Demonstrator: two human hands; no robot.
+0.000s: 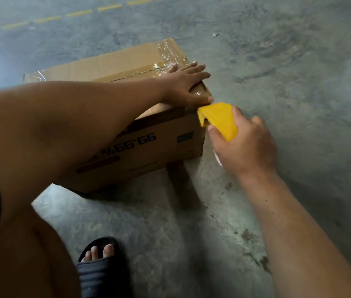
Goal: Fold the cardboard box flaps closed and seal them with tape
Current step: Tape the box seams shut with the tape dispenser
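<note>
Sandalled foot [100,258]: seen at 6 o'clock.
Cardboard box [148,143]: centre, on concrete floor [278,82].
Left hand [186,84]: flat, fingers spread, pressing flaps.
Right hand [245,145]: wrapped around yellow tape dispenser [218,119], 3 o'clock corner.
Advice: flaps should be kept pressed; tape drawn taut.

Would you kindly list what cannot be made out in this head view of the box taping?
- Tape roll: hidden behind the right hand and the yellow dispenser.
- Cardboard box top seam: largely covered by the left hand and forearm.
- Box contents: unseen.
- Small print on the box side: upside down, blurred and partly covered by the forearm.
</note>
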